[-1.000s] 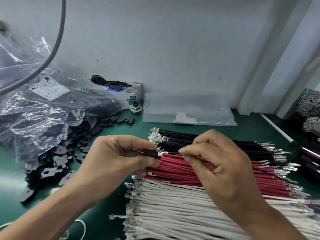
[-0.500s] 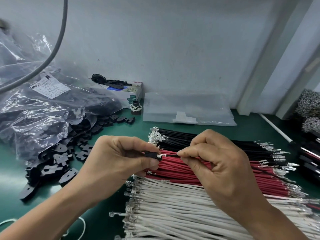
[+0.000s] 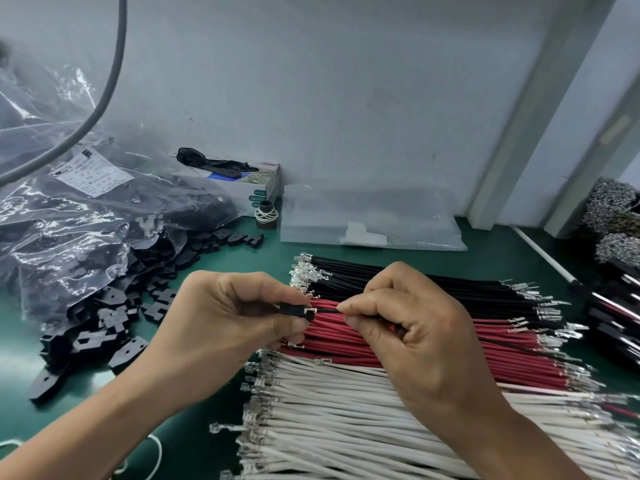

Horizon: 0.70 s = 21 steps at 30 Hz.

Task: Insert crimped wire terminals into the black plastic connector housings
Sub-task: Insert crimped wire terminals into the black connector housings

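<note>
connector housing (image 3: pixel 294 310), black, pinched in left hand (image 3: pixel 221 327) above red wires (image 3: pixel 398 341). right hand (image 3: pixel 412 334) pinches black wire (image 3: pixel 327 310); its terminal (image 3: pixel 310 310) sits at the housing's mouth. step: insertion. next likely needs a straight push until seated. spare housings (image 3: pixel 114 317) lie left.

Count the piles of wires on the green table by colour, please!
Pile of black wires with metal terminals: 1
Pile of red wires with metal terminals: 1
Pile of white wires with metal terminals: 1
Total: 3 piles
</note>
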{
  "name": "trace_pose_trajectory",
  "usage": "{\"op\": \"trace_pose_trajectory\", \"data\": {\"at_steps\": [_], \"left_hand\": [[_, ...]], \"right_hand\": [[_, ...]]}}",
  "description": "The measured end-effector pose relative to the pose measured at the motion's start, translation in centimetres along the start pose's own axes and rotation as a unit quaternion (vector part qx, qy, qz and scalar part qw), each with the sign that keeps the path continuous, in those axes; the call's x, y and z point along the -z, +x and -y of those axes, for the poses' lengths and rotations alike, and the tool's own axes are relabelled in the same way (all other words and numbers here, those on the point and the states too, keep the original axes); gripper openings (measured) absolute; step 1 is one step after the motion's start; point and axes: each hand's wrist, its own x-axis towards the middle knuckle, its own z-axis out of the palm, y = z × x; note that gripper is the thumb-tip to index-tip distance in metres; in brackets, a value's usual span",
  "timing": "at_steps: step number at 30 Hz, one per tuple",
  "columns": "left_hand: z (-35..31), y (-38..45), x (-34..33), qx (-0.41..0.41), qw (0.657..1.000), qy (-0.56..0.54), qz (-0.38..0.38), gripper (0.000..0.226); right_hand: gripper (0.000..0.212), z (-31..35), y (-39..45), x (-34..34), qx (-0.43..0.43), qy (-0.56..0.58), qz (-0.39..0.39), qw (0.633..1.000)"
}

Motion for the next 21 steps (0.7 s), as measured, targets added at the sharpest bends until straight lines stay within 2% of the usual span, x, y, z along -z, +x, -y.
{"op": "trace_pose_trajectory", "data": {"at_steps": [5, 11, 16, 21], "left_hand": [[-0.06, -0.11, -0.04, 0.008, 1.0, -0.008, 0.016, 0.024], [-0.29, -0.07, -0.22, 0.014, 1.0, -0.007, 0.005, 0.027], [-0.24, -0.16, -0.18, -0.004, 1.0, 0.006, 0.006, 0.027], [-0.34, -0.14, -0.21, -0.03, 0.999, 0.026, -0.007, 0.025]], "right_hand": [[0.009, 0.27, -0.23, -0.62, -0.019, 0.038, 0.006, 0.999], [0.009, 0.09, 0.05, -0.11, -0.018, -0.001, 0.019, 1.0], [0.012, 0.28, 0.19, -0.62, 0.038, -0.054, 0.006, 0.998], [0.01, 0.36, 0.4, -0.98, 0.053, -0.065, -0.001, 0.996]]}}
